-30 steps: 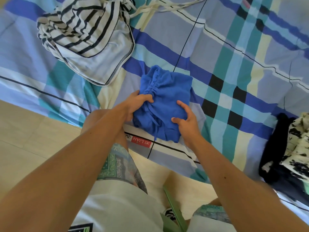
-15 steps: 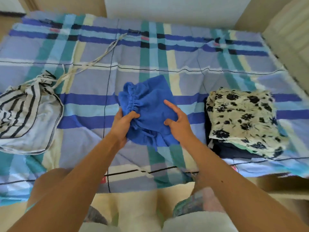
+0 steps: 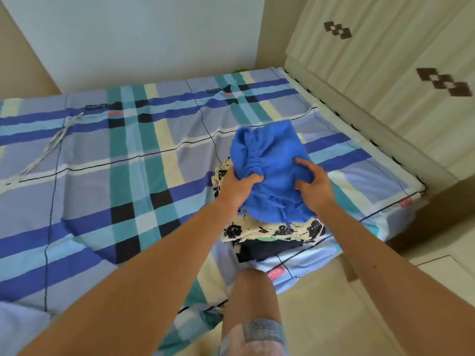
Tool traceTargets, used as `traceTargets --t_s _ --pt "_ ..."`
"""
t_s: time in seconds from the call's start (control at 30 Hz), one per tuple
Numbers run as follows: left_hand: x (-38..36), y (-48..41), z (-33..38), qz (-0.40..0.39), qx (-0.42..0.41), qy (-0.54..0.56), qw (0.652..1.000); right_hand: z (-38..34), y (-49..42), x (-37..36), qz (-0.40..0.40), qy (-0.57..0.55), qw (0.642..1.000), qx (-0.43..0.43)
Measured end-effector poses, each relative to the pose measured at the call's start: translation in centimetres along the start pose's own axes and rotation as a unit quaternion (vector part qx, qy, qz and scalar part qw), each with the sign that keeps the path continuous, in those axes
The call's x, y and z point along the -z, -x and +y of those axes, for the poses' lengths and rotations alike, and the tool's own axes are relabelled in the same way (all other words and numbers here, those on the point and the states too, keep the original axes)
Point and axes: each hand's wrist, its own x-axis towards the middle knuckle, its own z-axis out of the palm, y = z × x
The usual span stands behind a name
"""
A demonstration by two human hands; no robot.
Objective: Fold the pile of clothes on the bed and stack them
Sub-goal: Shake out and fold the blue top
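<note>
Over folded stack [image 3: 270,231]: both hands grip blue garment [image 3: 272,160].

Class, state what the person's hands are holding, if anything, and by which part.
Both hold the folded blue garment: left hand grips its gathered left side, right hand its right side.

The bed [image 3: 128,201] in front of me has a blue and teal plaid sheet on it. The stack of folded clothes [image 3: 257,231] sits right on the sheet, with a dark piece at the bottom. Way off to the stack's left, a whitish cord [image 3: 55,142] lies loose.
</note>
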Motion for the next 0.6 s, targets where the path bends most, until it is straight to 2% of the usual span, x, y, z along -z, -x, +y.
traceTargets --t_s 0.07,0.13,0.17,0.2,0.23,0.3,0.33,0.37,0.43,0.53,0.6 --pt "-1.2 -0.5 -2.5 0.019 0.064 -0.138 0.988 3.1 0.3 1.1 -0.027 0.118 0.992 -0.045" --pt "-1.6 -0.8 -3.9 0.081 0.079 -0.292 0.95 4.8 0.6 1.7 -0.058 0.174 0.981 -0.066" --pt "-1.5 -1.0 -4.2 0.119 0.028 -0.384 0.915 5.0 0.6 1.9 -0.063 0.188 0.978 -0.06" --pt "-1.5 -1.1 -4.2 0.15 -0.069 -0.472 0.866 4.7 0.5 1.9 -0.055 0.212 0.975 -0.043" --pt "-1.8 -1.3 -3.9 0.149 -0.179 -0.539 0.81 4.2 0.3 1.9 -0.037 0.252 0.967 -0.019" --pt "-2.4 -1.9 -3.3 0.061 -0.333 -0.617 0.71 2.8 0.0 1.3 0.003 0.328 0.943 0.059" --pt "-2.7 -2.3 -3.3 0.005 -0.361 -0.642 0.677 2.2 -0.1 0.8 0.003 0.332 0.938 0.098" --pt "-2.9 -2.7 -3.3 -0.039 -0.356 -0.663 0.657 1.7 -0.3 0.3 -0.017 0.327 0.936 0.127" --pt "-2.9 -3.3 -3.9 -0.09 -0.282 -0.696 0.654 1.8 -0.6 -0.6 -0.096 0.353 0.918 0.15" --pt "-1.8 -3.4 -5.3 -0.118 -0.158 -0.733 0.651 3.9 -0.3 -1.4 -0.204 0.464 0.858 0.08" --pt "-1.2 -3.3 -5.6 -0.119 -0.143 -0.741 0.645 4.7 -0.3 -1.6 -0.224 0.483 0.844 0.06"
